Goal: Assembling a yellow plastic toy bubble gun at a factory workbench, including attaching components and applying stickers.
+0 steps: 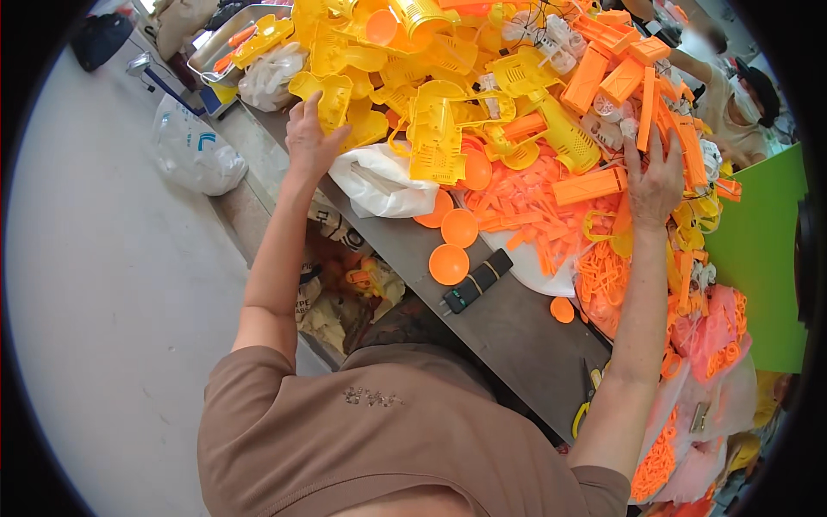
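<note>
My left hand reaches to the left edge of a big heap of yellow plastic parts and closes on one yellow moulded part. My right hand lies spread on the orange plastic pieces at the right, fingers among long orange bars; whether it grips one I cannot tell. Both arms stretch out over the grey table.
Orange round lids and a black device with a rubber band lie on the table. A white plastic bag sits under the yellow heap. A green board stands at right. Another person sits beyond it. Bags lie on the floor.
</note>
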A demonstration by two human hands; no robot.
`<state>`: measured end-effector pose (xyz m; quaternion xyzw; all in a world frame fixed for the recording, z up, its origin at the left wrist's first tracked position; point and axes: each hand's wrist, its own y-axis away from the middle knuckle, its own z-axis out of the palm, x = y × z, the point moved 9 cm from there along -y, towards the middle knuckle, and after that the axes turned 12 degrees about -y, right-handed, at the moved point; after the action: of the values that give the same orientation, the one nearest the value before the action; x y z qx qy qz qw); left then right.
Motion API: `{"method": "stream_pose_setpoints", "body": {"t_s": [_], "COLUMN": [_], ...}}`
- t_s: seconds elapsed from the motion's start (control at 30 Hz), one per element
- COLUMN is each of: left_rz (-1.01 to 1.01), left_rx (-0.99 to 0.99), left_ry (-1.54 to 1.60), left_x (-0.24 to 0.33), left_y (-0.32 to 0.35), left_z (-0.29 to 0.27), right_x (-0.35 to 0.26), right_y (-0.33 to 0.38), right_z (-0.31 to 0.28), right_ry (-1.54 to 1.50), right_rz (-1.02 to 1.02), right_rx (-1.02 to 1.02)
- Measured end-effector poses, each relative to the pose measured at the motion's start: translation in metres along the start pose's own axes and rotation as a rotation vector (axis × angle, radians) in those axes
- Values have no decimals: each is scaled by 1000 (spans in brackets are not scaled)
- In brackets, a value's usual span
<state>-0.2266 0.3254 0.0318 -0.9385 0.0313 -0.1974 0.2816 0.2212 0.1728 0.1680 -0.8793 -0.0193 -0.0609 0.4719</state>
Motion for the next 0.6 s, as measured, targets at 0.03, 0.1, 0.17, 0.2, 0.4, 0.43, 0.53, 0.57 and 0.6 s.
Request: {"method": "stream_pose_setpoints", "body": {"t_s": [0.03, 0.1, 0.17, 0.2, 0.4, 0.43, 0.53, 0.57, 0.6], "left_rz": [-1, 1, 12, 25, 22, -65, -278, -243, -222], "left_rx": [2, 25, 103, 180, 249, 250, 251, 246, 237], "left_ry": [-3, 24, 106, 187, 298, 500, 1032, 1123, 1171], "left_x": [-4, -7, -3, 2, 22, 18, 9, 19, 28], "left_y": [-3, -6, -3, -2, -9, -11, -3, 2, 7], "left_z": [3, 4, -2, -12, -38, -38, -50, -60, -68], "right_x": [-1, 0, 3, 3, 7, 9, 7, 4, -1], "right_y": [0, 0, 2, 2, 7, 8, 7, 6, 5], "right_z": [0, 0, 0, 0, -1, 0, 1, -1, -2], "right_ry": [21, 41, 19, 17, 54, 49, 7, 23, 35], "right_rz": [-2, -5, 1, 2, 12, 8, -42, -28, -16], "right_rx": [-3, -6, 2, 2, -22, -18, 29, 24, 21]}}
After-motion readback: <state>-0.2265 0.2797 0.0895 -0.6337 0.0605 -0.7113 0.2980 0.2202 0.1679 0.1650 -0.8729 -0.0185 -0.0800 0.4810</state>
